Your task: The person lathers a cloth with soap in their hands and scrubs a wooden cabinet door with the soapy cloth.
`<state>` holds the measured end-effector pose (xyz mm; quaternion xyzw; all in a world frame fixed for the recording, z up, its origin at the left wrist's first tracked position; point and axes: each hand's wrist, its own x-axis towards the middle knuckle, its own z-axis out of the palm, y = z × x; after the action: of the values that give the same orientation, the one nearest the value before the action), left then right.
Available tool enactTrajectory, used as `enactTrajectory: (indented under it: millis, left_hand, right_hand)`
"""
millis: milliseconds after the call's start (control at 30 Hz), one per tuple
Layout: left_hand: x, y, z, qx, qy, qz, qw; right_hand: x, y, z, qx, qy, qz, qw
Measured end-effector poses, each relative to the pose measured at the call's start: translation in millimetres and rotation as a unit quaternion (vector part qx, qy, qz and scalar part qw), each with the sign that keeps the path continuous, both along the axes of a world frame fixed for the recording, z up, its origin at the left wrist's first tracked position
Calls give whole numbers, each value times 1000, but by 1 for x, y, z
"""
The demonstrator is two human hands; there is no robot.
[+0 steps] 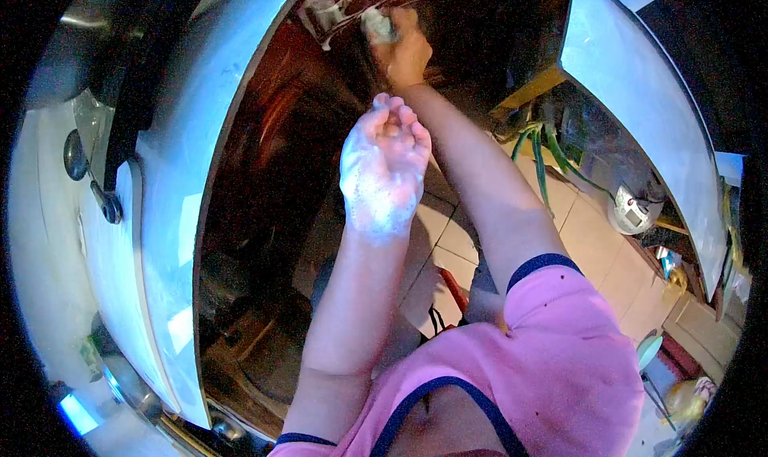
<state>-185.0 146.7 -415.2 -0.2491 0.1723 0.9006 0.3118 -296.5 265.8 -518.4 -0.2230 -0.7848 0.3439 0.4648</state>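
Note:
My right hand (404, 53) reaches far forward, its fingers closed round a foam-covered sponge (378, 26) pressed to a dark, glossy reddish-brown surface (280, 97). White suds (322, 15) are smeared over that surface beside the sponge. Nearer to me, my left hand (386, 165) is held up with its palm in view. Foam coats its palm and wrist, the fingers curl loosely, and no object shows in it. It appears just below my right wrist and apart from the dark surface. The sponge's exact shape is partly hidden by foam and fingers.
A pale panel edge (232, 113) stands close on my left, and another pale panel (640, 81) curves along the right. Beige floor tiles (588, 233) lie below. Green leaves (540, 149), a white rounded device (636, 209) and a black ladle-like utensil (76, 154) are around.

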Motion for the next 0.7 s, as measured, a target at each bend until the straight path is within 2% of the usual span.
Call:
enactTrajectory:
  millis: [67, 100, 167, 233, 267, 300, 367, 400, 433, 500, 533, 567, 633, 667, 700]
  left_hand:
    - [2, 4, 0, -10, 7, -3, 1000]
    - [3, 5, -1, -19, 12, -1, 1000]
    - [4, 5, -1, -16, 14, 2, 1000]
    - [4, 4, 0, -13, 15, 3, 1000]
    - [3, 4, 2, -19, 9, 6, 1000]
    - [2, 3, 2, -26, 4, 10, 1000]
    - [2, 0, 3, -15, 13, 3, 1000]
    - [3, -2, 3, -4, 21, -5, 1000]
    - [3, -2, 2, -4, 18, -7, 1000]
    - [1, -1, 2, -21, 22, -6, 1000]
    - [1, 0, 2, -29, 16, -3, 999]
    - [2, 1, 2, -30, 18, -4, 999]
    - [1, 1, -1, 0, 14, -13, 1000]
    - [1, 2, -1, 0, 14, -11, 1000]
    - [1, 4, -1, -12, 14, -7, 1000]
  right_hand:
    - [4, 8, 3, -32, -47, 25, 998]
    - [1, 19, -1, -29, -17, -2, 999]
    - [1, 44, 7, -97, 16, 24, 995]
    - [-8, 73, 2, -53, -72, -54, 995]
    - [-24, 109, -54, -27, 5, -148, 989]
    - [-25, 108, -53, -26, 5, -148, 989]
    - [-25, 95, -35, -172, 182, -28, 968]
    - [-9, 74, 1, 25, -12, -56, 998]
    - [-14, 64, -10, -32, 85, -10, 996]
    - [-8, 28, -5, 0, 48, -32, 998]
    - [-3, 9, -5, -27, 51, -17, 998]
    - [5, 4, 2, -20, -33, 37, 999]
    - [7, 1, 12, -23, -104, 44, 993]
    - [5, 6, 9, -23, -104, 45, 993]
    - [1, 17, 3, -32, -52, 26, 998]
